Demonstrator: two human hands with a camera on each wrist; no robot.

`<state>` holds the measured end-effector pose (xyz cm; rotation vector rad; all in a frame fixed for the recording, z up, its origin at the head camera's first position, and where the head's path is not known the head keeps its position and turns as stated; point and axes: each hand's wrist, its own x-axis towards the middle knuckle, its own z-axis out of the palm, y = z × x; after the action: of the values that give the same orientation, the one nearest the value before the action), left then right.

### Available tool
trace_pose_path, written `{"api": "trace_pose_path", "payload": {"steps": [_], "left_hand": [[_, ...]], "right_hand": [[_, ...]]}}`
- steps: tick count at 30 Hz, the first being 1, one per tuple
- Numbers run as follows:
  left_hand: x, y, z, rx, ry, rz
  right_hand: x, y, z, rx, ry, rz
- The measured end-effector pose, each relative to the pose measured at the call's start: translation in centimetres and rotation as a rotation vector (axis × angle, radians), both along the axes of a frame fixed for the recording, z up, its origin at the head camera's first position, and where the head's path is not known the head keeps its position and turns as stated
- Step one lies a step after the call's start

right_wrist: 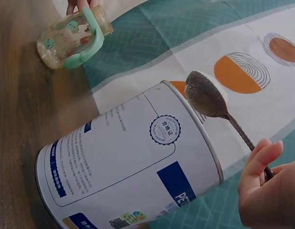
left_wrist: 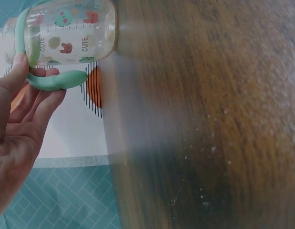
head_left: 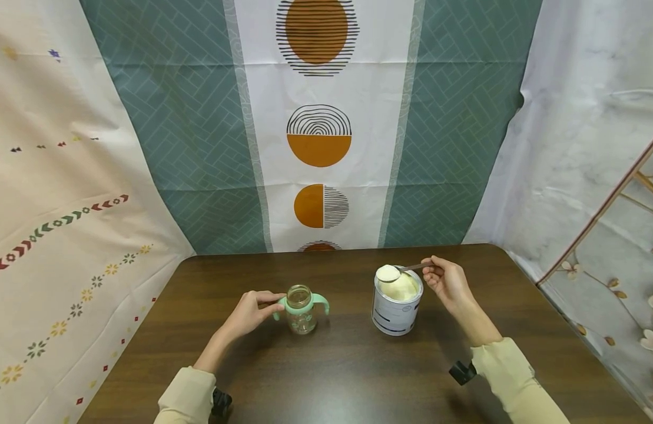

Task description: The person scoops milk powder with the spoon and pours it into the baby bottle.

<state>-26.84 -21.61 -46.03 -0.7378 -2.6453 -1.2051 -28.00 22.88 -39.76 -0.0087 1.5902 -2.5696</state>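
Observation:
In the head view my left hand [head_left: 257,310] grips the left handle of a baby bottle [head_left: 301,318]. The bottle stands upright on the table without a lid, clear with a green two-handled collar. The left wrist view shows my thumb and fingers around that green handle [left_wrist: 56,81]. My right hand [head_left: 447,282] pinches the handle of a metal spoon [head_left: 413,267]. Its bowl, heaped with pale powder [head_left: 388,273], is over the rim of an open can [head_left: 395,315]. More cream-coloured powder [head_left: 403,288] shows inside the can. From the right wrist view, the spoon's underside [right_wrist: 204,95] has powder on it.
Both things stand on a dark brown wooden table [head_left: 337,377], the can right of the bottle. A patterned green and white curtain [head_left: 321,88] hangs behind the table's far edge. Pale cloths hang at both sides. Small white specks [left_wrist: 204,195] dot the tabletop in the left wrist view.

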Motion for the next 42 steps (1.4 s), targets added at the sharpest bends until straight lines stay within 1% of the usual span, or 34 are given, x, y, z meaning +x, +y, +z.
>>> {"api": "trace_pose_path", "payload": {"steps": [6, 14, 21, 25, 33, 42], "left_hand": [[0.0, 0.0, 0.0, -0.003, -0.012, 0.003], [-0.1, 0.0, -0.2, 0.006, -0.012, 0.004], [-0.2, -0.1, -0.2, 0.010, -0.011, -0.005], [-0.2, -0.1, -0.1, 0.007, -0.021, -0.002], [-0.2, -0.1, 0.0, -0.007, -0.018, 0.003], [-0.1, -0.1, 0.1, -0.011, -0.043, -0.001]], "right_hand": [[0.1, -0.5, 0.4, -0.009, -0.008, -0.009], [0.3, -1.3, 0.8, -0.040, 0.000, 0.004], [0.4, -1.8, 0.9, -0.039, 0.015, -0.003], [0.4, -2.1, 0.9, -0.043, 0.029, 0.002], [0.3, -2.6, 0.9, -0.036, 0.044, 0.008], [0.5, -3.4, 1.0, -0.032, 0.040, 0.012]]}}
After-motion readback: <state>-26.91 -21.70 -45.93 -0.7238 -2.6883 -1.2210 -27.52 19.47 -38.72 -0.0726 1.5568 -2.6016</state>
